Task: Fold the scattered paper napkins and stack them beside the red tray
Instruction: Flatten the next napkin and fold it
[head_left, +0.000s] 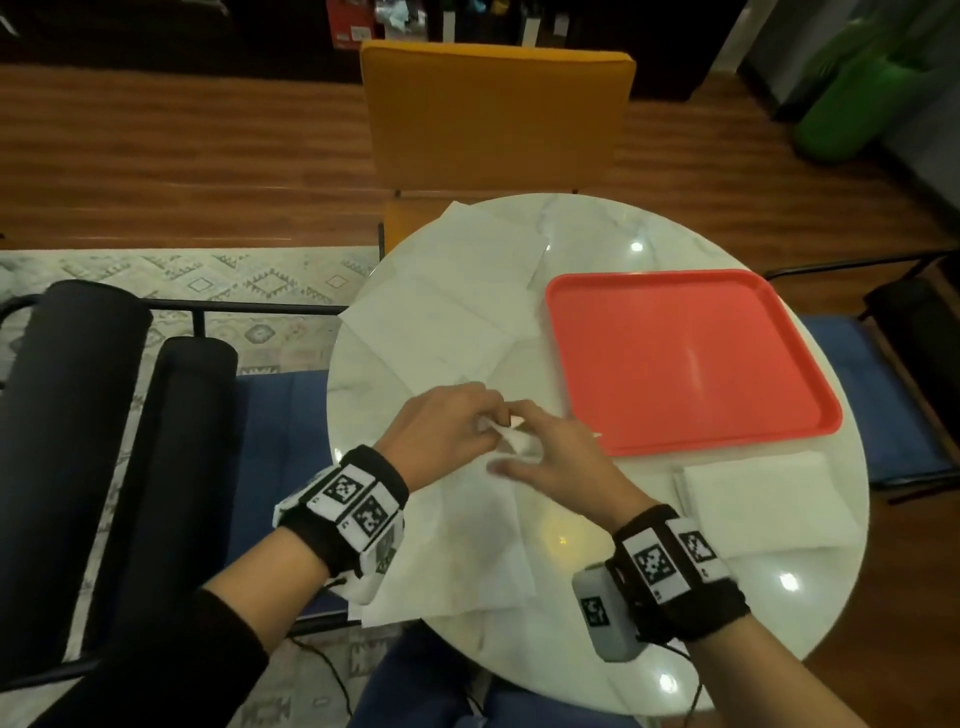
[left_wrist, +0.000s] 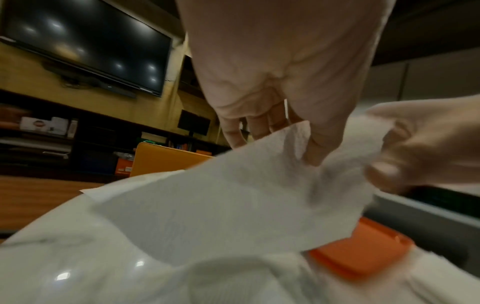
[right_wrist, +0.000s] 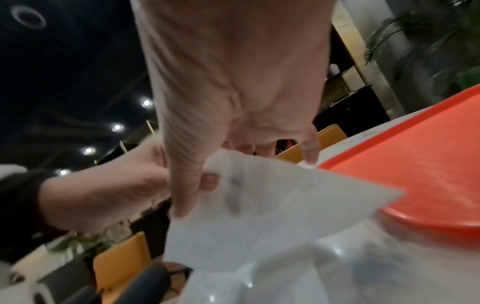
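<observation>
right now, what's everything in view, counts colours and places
napkin in hand: one, white, lifted over the table's near middle
unfolded napkins: several, white, overlapping left of the tray; count unclear
folded napkin stack: one, white, beside the tray's near edge
red tray: one, right half of the table
table: one, round, white marble
chair: one, orange, far side
left hand: pinches the napkin
right hand: pinches the same napkin
</observation>
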